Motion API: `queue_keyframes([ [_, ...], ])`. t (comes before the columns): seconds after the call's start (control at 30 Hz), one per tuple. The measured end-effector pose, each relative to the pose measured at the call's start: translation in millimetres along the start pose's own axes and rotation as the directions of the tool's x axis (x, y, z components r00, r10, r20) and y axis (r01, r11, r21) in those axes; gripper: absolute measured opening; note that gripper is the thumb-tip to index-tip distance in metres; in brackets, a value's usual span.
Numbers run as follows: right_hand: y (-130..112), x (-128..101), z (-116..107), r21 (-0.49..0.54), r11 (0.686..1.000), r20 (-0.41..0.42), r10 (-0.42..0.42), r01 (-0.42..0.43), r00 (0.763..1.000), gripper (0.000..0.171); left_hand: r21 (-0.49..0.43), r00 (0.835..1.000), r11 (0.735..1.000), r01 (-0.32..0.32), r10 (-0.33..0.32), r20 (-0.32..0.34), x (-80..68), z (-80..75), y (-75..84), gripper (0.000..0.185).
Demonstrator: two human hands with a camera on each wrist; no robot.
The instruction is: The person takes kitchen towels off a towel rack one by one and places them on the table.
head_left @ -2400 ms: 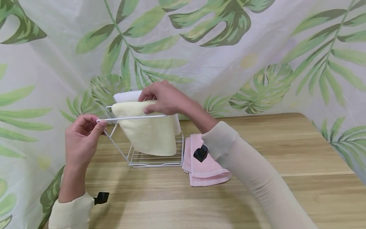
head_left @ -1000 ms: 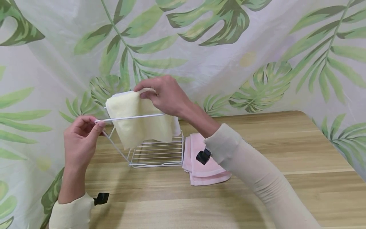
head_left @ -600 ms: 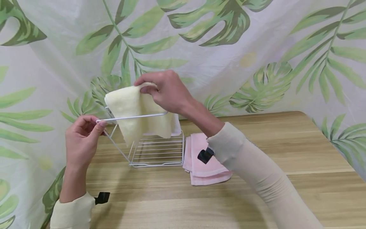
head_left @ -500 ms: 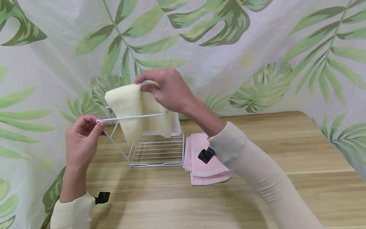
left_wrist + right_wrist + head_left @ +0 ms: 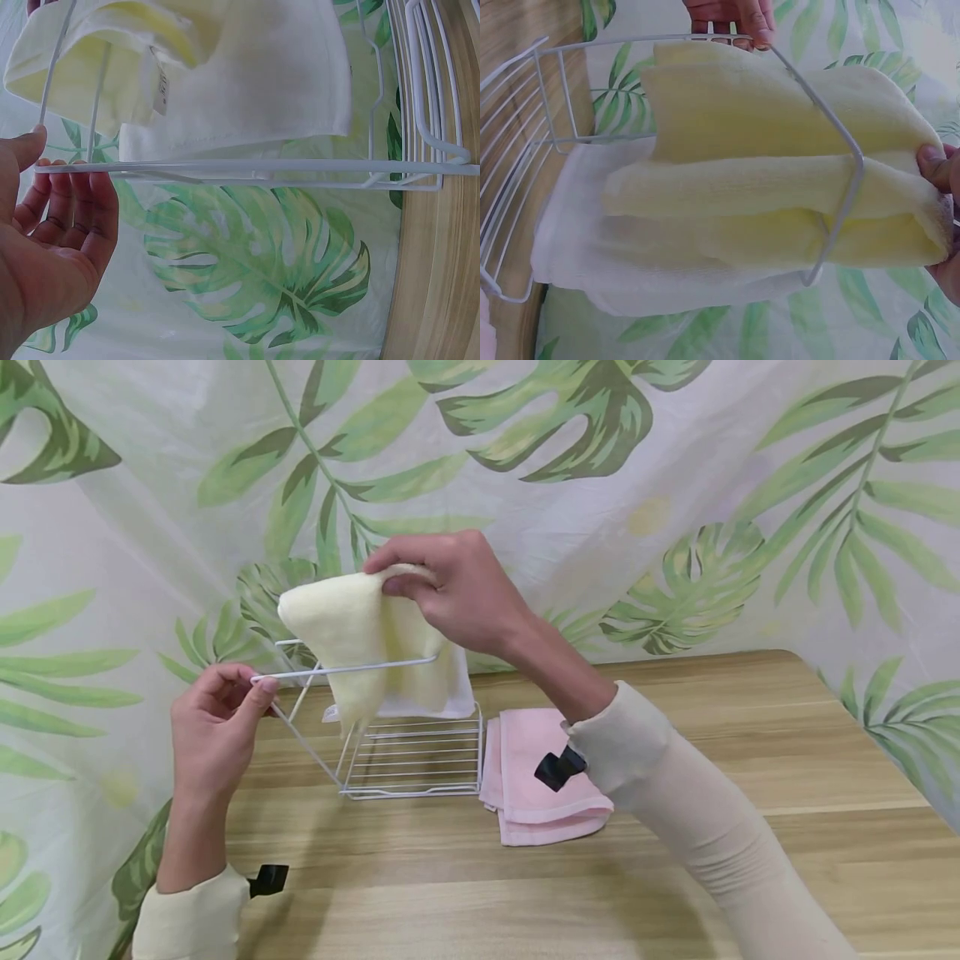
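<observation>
My right hand [image 5: 472, 593] pinches the upper fold of a pale yellow towel [image 5: 333, 618] and holds it raised over a white wire rack [image 5: 360, 667]. The towel's lower part hangs down behind the rack's front top bar, as the right wrist view shows too. At the rack's upper left corner, my left hand [image 5: 213, 727] grips the wire between thumb and fingers. Behind the yellow towel a white towel [image 5: 277, 75] hangs on the rack, partly hidden. In the left wrist view a small label [image 5: 160, 90] shows on the yellow towel.
A folded pink towel [image 5: 525, 789] lies on the wooden table [image 5: 420, 885] just right of the rack, below my right forearm. A leaf-patterned cloth [image 5: 570, 527] hangs behind the table. The rack's slatted base [image 5: 420, 792] rests on the tabletop.
My right hand has taken hold of the yellow towel draped on the rack and lifted it up, lately shifting slightly right. More of the white towel shows below. The left hand stays at the rack.
</observation>
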State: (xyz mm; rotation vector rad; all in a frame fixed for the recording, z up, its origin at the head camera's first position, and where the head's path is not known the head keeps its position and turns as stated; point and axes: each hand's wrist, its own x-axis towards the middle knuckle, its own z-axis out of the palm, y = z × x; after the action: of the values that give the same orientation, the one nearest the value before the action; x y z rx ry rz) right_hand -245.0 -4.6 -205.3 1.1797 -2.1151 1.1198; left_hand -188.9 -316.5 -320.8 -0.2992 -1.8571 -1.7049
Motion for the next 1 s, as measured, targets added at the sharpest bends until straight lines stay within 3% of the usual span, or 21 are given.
queue_keyframes([
  [0.4,-7.6,-11.6,-14.4,0.011,0.995,-0.041,-0.094,0.095,0.995,0.012,-0.018,1.000,1.000,-0.002,0.002,-0.010,-0.2,0.9,-1.9,0.012],
  [1.0,-24.1,-40.3,-46.6,0.036,0.964,-0.166,-0.253,0.262,0.953,0.015,0.019,1.000,1.000,-0.006,0.007,-0.014,-1.3,2.1,-0.9,0.012],
])
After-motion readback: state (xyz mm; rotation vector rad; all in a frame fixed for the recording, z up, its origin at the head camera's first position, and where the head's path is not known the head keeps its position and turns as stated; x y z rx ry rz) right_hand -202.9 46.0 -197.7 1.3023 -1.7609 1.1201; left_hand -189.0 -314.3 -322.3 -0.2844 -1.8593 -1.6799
